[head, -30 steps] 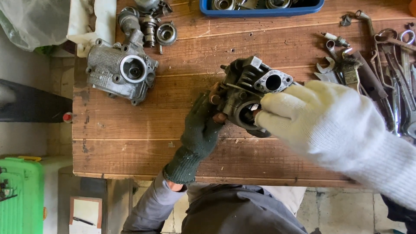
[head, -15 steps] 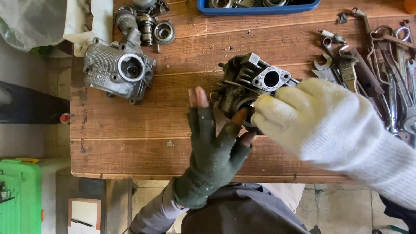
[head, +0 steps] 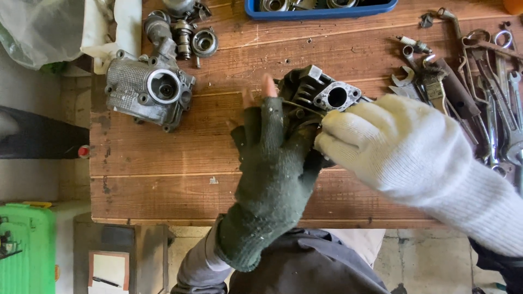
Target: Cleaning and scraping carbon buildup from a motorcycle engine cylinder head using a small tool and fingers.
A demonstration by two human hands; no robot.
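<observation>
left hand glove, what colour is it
Dark green, fingerless, on the left hand; head view.

A clear plastic bag [head: 38,30], crumpled and greyish, lies at the top left corner beside the wooden table [head: 163,163]. A blue plastic tray [head: 321,10], rectangular and holding metal parts, stands at the table's far edge. Below the table's near left corner, a green plastic case [head: 22,245] sits on the floor, and beside it a small white card in a brown frame [head: 109,269].
</observation>
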